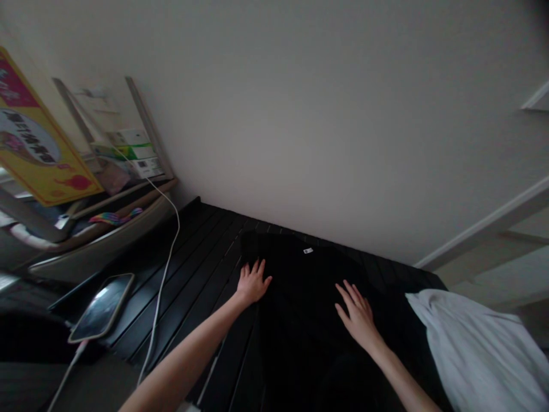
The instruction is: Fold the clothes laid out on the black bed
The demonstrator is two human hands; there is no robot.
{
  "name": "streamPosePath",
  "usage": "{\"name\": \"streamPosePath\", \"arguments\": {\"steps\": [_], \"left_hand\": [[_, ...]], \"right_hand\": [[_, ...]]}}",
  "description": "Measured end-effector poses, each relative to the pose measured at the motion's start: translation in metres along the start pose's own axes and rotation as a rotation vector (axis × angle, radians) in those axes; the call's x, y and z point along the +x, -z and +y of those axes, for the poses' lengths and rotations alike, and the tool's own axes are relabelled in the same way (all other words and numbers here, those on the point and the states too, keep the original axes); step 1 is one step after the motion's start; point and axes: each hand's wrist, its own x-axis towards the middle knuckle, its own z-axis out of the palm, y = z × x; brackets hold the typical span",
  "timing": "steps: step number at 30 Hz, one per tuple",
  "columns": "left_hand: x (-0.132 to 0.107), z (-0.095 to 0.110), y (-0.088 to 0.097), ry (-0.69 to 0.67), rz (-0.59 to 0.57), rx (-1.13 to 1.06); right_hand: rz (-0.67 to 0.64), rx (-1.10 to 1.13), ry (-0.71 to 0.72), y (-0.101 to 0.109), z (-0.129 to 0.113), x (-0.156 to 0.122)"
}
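Note:
A black garment [300, 303] with a small white label [308, 250] near its far edge lies spread on a black slatted table [201, 252]. Its exact kind is hard to make out against the dark slats. My left hand [253, 281] rests on the garment's left edge, fingers spread, palm down. Over its right part my right hand [357, 315] is stretched out flat with the fingers apart. Neither hand grips anything. To the right of my right hand lies a white cloth [476, 343].
On the table's left lies a phone [103, 308] with a cable plugged in. A white cord [165, 269] runs across the slats. Beyond stand a rack with boxes [143, 151] and a yellow sign [47, 143]. A pale wall [321, 126] borders the table's far side.

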Motion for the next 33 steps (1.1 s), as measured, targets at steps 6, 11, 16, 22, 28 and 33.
{"name": "streamPosePath", "arguments": {"steps": [6, 11, 16, 22, 28, 33], "left_hand": [[0.011, -0.08, 0.017, 0.255, 0.094, 0.165], [0.025, -0.097, 0.046, 0.32, 0.067, 0.093], [0.043, -0.067, 0.044, 0.18, 0.168, 0.046], [0.072, -0.071, 0.017, 0.308, 0.139, 0.056], [0.108, -0.107, 0.025, 0.378, 0.189, 0.129], [0.14, -0.115, 0.028, 0.295, 0.159, 0.147]], "right_hand": [[-0.081, 0.048, -0.395, 0.0, 0.046, 0.004], [-0.181, 0.073, -0.384, -0.001, 0.05, 0.011], [-0.172, -0.012, -0.451, -0.007, 0.033, 0.03], [-0.177, -0.042, -0.393, -0.005, 0.063, 0.043], [-0.14, -0.117, -0.391, -0.004, 0.084, 0.05], [-0.127, -0.163, -0.382, -0.008, 0.089, 0.068]]}}
